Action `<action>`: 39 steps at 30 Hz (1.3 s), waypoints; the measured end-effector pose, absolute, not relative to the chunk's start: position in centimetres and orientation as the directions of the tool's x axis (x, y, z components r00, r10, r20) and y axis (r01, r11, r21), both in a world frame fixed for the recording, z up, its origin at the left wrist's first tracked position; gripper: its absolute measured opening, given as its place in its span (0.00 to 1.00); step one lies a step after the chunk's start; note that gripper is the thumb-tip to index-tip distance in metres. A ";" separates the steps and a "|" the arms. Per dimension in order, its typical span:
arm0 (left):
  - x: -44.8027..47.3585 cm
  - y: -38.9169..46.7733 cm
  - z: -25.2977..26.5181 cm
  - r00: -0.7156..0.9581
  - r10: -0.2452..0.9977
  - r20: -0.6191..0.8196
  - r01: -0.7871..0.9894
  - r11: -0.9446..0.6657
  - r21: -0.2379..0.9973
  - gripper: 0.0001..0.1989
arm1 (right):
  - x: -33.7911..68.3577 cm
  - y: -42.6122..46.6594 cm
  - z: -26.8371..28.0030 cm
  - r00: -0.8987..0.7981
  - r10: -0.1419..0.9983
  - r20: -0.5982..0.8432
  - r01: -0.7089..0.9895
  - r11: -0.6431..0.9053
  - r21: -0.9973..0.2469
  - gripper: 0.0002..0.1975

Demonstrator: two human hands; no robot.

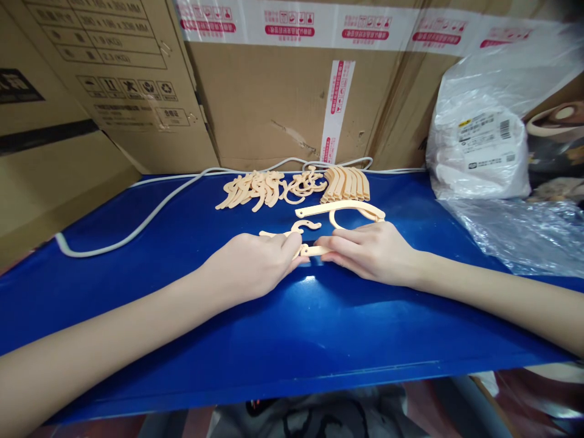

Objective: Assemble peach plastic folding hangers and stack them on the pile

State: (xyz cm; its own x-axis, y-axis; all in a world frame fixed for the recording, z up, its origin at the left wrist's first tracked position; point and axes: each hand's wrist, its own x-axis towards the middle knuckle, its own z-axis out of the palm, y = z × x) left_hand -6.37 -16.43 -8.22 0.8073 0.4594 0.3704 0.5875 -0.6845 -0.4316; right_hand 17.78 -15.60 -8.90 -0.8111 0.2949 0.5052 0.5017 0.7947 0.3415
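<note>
My left hand (255, 261) is closed, its thumb and fingers pinching a cream plastic hanger piece (304, 250) near a small pivot hole. From the right, my right hand (374, 255) grips the same piece with its fingers wrapped round it. A hook-shaped piece (306, 225) shows just past the left fingertips; whether it is attached to the held part I cannot tell. Behind my right hand lies a long curved hanger arm (340, 208) with a hole at its left end. A rounded loop shows beneath it, partly hidden by the hand.
Past the hands lie a heap of curved pieces (255, 187), several hooks (303, 184) and a row of hanger arms (347, 184) on the blue table (255, 347). A white cable (159, 213) runs behind them. Cardboard boxes (283, 103) and a plastic-wrapped package (479, 146) border the back.
</note>
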 end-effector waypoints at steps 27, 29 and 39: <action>-6.0 -16.8 -8.0 0.825 0.334 0.455 0.552 -0.645 -0.528 0.17 | 18.1 -15.1 -8.9 -0.804 0.416 0.425 0.487 0.871 0.069 0.15; -6.0 -16.9 -8.0 0.803 0.361 0.474 0.580 -0.656 -0.483 0.18 | 18.0 -15.2 -8.8 -0.808 0.411 0.423 0.484 0.871 0.078 0.15; -6.0 -17.0 -7.9 0.779 0.403 0.480 0.608 -0.672 -0.422 0.16 | 18.0 -15.2 -8.8 -0.811 0.385 0.440 0.475 0.873 0.112 0.15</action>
State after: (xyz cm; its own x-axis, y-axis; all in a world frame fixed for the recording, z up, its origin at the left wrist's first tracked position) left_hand -6.00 -17.00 -7.90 0.7788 0.4034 0.4804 0.6084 -0.6721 -0.4221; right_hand 17.99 -15.21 -8.80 -0.8114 0.3848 0.4399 0.4747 0.8730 0.1120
